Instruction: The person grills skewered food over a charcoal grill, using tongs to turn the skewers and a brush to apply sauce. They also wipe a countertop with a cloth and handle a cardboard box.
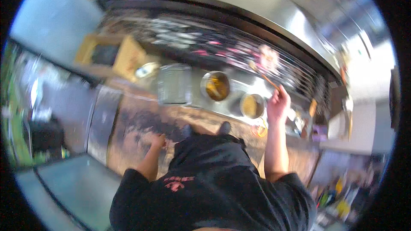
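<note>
My right hand (278, 104) grips the orange-brown handle of what looks like a basting brush (271, 82). Its blurred head reaches over the near edge of a long grill (224, 41). A pale pink piece of food, probably meat (269, 58), lies on the bars close to the brush head. Below the brush, on a metal ledge (236, 86), stand a round pot with brown liquid (217, 86) and a smaller pot with yellowish contents (252, 106). Low at my left side hangs my left hand (158, 141), fingers seemingly curled; blur hides whether it holds anything.
A rectangular metal tray (175, 84) lies left of the pots. Further left are a white container (147, 70) and an open cardboard box (128, 56). Glowing coals (215, 42) show in the grill. A steel hood (257, 0) overhangs it. Clutter (298, 122) fills the right end.
</note>
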A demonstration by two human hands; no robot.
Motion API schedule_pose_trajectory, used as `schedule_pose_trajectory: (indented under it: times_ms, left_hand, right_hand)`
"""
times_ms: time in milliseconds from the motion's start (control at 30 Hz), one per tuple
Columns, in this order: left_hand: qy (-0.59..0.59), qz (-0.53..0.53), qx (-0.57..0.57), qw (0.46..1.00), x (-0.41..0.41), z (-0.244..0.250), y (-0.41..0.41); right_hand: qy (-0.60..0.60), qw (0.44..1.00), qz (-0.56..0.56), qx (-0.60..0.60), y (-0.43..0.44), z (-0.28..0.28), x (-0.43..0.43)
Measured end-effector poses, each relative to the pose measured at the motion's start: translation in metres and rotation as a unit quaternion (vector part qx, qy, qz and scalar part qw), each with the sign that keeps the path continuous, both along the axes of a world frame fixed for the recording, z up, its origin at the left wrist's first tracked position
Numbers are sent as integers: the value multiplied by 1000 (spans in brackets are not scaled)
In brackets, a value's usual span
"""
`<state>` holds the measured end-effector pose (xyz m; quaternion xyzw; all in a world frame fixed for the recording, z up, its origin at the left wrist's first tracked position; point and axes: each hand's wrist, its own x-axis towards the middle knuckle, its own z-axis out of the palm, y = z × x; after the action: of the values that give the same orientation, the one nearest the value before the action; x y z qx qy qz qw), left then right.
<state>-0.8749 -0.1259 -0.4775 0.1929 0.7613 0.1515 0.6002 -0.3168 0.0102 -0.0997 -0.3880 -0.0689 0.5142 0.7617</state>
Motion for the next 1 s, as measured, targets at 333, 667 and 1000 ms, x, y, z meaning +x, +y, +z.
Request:
schedule_pose_trajectory:
  times_ms: [333, 667, 1000]
  left_hand:
    - [-73, -182, 403, 894, 335, 277, 131]
    - [205, -347, 351, 845, 542, 334, 195]
    - [308, -411, 340, 788, 539, 306, 206]
  right_hand:
    - [-362, 931, -13, -47, 81, -4, 114]
    - [-413, 909, 28, -48, 143, -5, 149]
    - [-560, 826, 38, -57, 160, -26, 123]
